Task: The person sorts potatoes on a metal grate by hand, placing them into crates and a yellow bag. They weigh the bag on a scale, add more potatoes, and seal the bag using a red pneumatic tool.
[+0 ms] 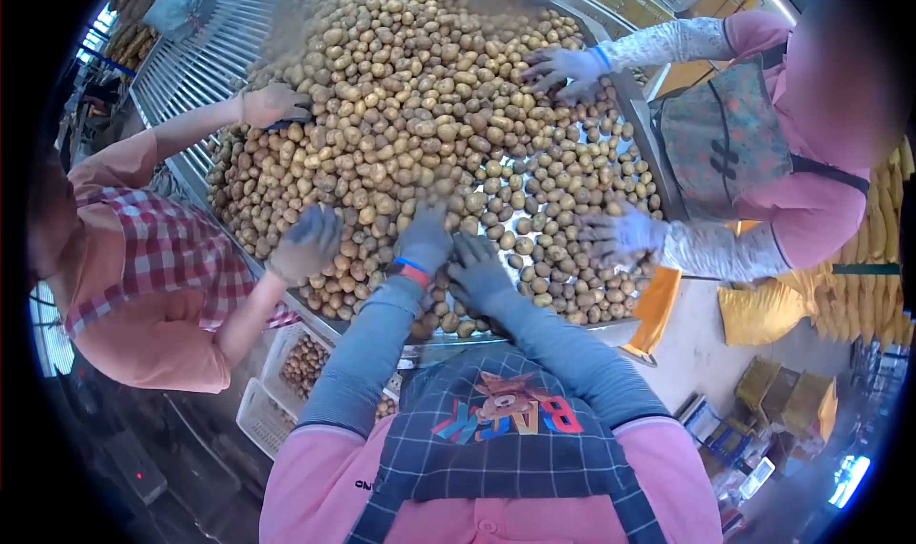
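Observation:
A large heap of small potatoes (382, 115) covers the metal sorting table in front of me. My left hand (426, 240), in a grey glove with a red and blue band at the wrist, reaches into the near side of the heap. Its fingertips are blurred among the potatoes, so I cannot make out a hold. Close beside it, my right hand (480, 275), also gloved in grey, lies over potatoes at the near edge. Its fingers are stretched out and apart, with no potato visibly held.
A person on the left has two gloved hands (307, 245) at the heap; another on the right spreads gloved hands (622, 232) over potatoes. Blurred hands show at the far side. White crates (264, 420) with potatoes stand below left. An orange flap (658, 310) hangs at the table's right corner.

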Demonstrator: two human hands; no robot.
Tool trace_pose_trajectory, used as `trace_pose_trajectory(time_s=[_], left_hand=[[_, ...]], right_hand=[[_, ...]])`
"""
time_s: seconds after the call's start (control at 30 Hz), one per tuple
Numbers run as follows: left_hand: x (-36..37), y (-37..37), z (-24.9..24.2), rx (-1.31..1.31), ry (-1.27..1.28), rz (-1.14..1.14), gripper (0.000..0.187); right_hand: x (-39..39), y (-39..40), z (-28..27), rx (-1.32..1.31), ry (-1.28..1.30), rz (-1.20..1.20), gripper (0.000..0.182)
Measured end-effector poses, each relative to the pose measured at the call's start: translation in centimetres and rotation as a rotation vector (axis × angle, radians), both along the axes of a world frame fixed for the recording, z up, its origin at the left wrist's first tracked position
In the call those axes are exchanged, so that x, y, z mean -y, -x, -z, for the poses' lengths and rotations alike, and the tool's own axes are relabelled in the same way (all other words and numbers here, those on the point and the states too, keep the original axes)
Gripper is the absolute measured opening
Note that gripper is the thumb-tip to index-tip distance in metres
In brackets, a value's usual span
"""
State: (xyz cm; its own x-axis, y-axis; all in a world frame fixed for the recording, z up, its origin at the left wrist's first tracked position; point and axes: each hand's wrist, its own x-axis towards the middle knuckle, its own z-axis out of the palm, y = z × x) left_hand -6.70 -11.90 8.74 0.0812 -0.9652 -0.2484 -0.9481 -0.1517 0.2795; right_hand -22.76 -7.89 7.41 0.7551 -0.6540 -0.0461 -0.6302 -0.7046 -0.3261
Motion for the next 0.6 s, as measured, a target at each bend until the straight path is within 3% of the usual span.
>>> trace_pose_trajectory(time_s=[0.07, 0.1, 0.13, 0.2, 0.23, 0.27, 0.3, 0.33, 0.37, 0.4, 0.47, 0.5, 0.53, 0.6], left_hand=[[-1.9, 1.1, 1.0, -0.052, -0.087, -0.064, 0.040], [-3.1, 1.1, 3.0, -0.141, 0.084, -0.048, 0.033], [-4.1, 1.0, 3.4, -0.147, 0.080, -0.046, 0.033], [-5.7, 0.6, 3.7, -0.358, 0.254, -0.096, 0.048], [-7.0, 0.1, 3.5, -0.359, 0.255, -0.105, 0.048], [-8.3, -0.6, 3.2, -0.812, 0.148, -0.326, 0.046], [-9.7, -1.2, 2.6, -1.261, 0.030, -0.544, 0.043], [-11.1, -1.6, 1.9, -1.707, -0.104, -0.762, 0.041], [-13.1, -1.2, 1.0, -1.820, 0.049, -0.657, 0.038], [-13.9, -1.2, 0.7, -1.823, 0.056, -0.675, 0.038], [-15.0, -1.3, 0.3, -2.918, -0.301, -1.169, 0.036], [-15.4, -1.0, 0.1, -3.015, -0.477, -1.143, 0.031], [-16.1, -0.5, 0.1, -3.023, -0.451, -1.147, 0.031], [-17.4, 0.6, 0.1, -2.971, -0.714, -1.030, 0.029]], right_hand=[[0.6, 5.7, 4.0, 0.120, -0.034, -0.076, 0.034], [1.1, 8.3, 3.3, -0.029, -0.005, -0.096, 0.033], [2.1, 10.5, 2.5, -0.179, 0.025, -0.119, 0.032], [4.6, 13.5, 3.7, -0.450, 0.214, 0.030, 0.034], [5.7, 14.4, 2.6, -0.361, 0.164, 0.178, 0.032], [6.8, 14.6, 1.8, -0.267, 0.114, 0.324, 0.030], [8.1, 13.8, 2.3, -0.263, 0.115, 0.318, 0.030], [9.5, 12.8, 3.1, -0.063, 0.180, 0.491, 0.026], [10.4, 11.9, 3.9, 0.134, 0.238, 0.657, 0.023], [10.9, 9.3, 2.8, 0.322, 0.225, 0.615, 0.020], [11.1, 3.9, 2.5, 0.417, 0.152, 0.469, 0.026], [11.0, 1.6, 2.1, 0.313, 0.163, 0.393, 0.033], [11.1, -0.3, 2.2, 0.133, 0.017, 0.374, 0.041], [11.2, -3.0, 1.3, -0.230, -0.123, 0.343, 0.046]])
